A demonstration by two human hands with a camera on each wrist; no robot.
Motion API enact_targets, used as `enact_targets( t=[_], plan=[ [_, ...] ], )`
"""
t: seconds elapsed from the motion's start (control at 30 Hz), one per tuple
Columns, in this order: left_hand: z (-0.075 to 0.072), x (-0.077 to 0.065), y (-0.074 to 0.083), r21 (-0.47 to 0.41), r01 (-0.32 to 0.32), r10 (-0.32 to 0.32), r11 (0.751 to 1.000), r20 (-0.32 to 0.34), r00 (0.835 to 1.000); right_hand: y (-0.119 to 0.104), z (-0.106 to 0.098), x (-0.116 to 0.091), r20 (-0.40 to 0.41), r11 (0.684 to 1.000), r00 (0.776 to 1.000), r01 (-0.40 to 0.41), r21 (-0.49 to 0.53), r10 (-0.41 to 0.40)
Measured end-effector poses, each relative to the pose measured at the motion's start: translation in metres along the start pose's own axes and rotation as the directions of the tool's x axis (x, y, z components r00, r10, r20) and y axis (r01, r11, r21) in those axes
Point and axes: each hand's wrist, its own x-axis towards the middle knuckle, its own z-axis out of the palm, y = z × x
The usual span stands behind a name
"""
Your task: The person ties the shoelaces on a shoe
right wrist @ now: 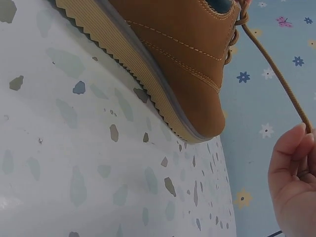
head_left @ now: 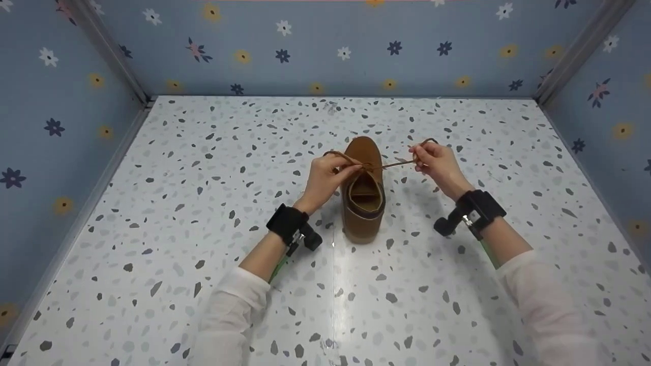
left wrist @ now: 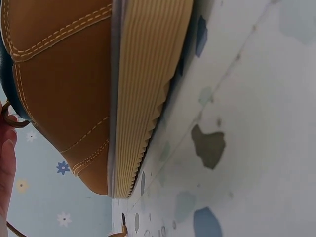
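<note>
A brown shoe (head_left: pixel 363 231) stands upright on the speckled surface, its toe pointing away from me. My left hand (head_left: pixel 328 178) pinches the brown shoelace at the shoe's tongue, and part of that lace loops out to the left of the fingers. Off to the right, my right hand (head_left: pixel 436 165) grips the other stretch of shoelace (head_left: pixel 395 164), which runs taut from the shoe; its end curls above the fingers. In the right wrist view the lace (right wrist: pixel 276 71) slants down from the eyelets to the pinching fingers. Only part of the left hand (left wrist: pixel 6 163) shows in the left wrist view.
Blue flowered panels (head_left: pixel 315 38) enclose the white speckled tabletop (head_left: pixel 203 203) at the back and both sides. Black camera straps sit on the left wrist (head_left: pixel 287 223) and the right wrist (head_left: pixel 480 208). A seam runs along the tabletop near the shoe's heel.
</note>
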Motion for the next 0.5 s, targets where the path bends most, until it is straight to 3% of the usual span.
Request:
enact_targets(
  t=[0.5],
  plan=[
    [-0.002, 0.0, 0.002, 0.016, 0.012, -0.012, 1.0, -0.015, 1.0, -0.005, -0.015, -0.008, -0.039, 1.0, 0.999, -0.012, -0.009, 0.012]
  ],
)
